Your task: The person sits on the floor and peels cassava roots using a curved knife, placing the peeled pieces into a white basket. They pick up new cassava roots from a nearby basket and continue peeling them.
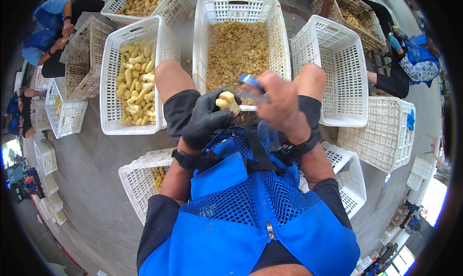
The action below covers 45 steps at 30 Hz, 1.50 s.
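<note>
In the head view my left hand (pixel 207 119), in a black glove, grips a pale yellow piece of ginger (pixel 227 102) at the centre. My bare right hand (pixel 279 102) is closed on a small blue-handled tool (pixel 251 83) just to the right of and above the piece, blurred by motion; whether the tool touches it I cannot tell. Just beyond both hands, between my knees, stands a white crate (pixel 240 6) with a bed of brown peelings (pixel 236 47). Left of my left knee a white crate (pixel 111 83) holds many pale ginger pieces (pixel 137 83).
A white crate (pixel 337 73) stands beside my right knee, a stacked one (pixel 374 141) behind it. More crates (pixel 135 184) flank me at the lower left and right (pixel 347 189). Co-workers sit among crates at upper left (pixel 48 30) and upper right (pixel 415 59). Grey floor (pixel 91 174) shows between.
</note>
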Each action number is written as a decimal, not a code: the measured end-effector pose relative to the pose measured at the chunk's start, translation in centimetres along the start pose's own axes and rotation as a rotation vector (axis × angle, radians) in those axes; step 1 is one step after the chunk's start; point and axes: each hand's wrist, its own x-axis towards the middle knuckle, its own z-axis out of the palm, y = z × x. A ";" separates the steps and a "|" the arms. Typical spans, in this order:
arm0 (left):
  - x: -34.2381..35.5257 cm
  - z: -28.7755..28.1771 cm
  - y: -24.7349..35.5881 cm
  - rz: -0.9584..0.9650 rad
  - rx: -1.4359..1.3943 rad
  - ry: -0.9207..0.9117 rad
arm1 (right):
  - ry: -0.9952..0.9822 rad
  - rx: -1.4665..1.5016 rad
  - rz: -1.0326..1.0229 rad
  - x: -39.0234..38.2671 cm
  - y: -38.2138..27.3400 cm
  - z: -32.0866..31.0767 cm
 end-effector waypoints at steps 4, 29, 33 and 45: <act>-1.2 -0.3 -0.3 -0.035 0.050 0.008 | 0.096 -0.005 0.468 2.6 0.5 -5.2; -0.4 -0.4 -1.5 0.277 0.246 -0.097 | -0.227 0.681 0.553 -1.0 -0.6 -2.4; -0.1 -1.1 -2.6 0.304 0.298 -0.115 | -0.248 0.670 0.496 -0.9 -1.0 -2.4; -1.2 -0.4 -1.8 0.117 0.159 0.010 | -0.186 0.627 0.628 -0.9 -1.2 -2.6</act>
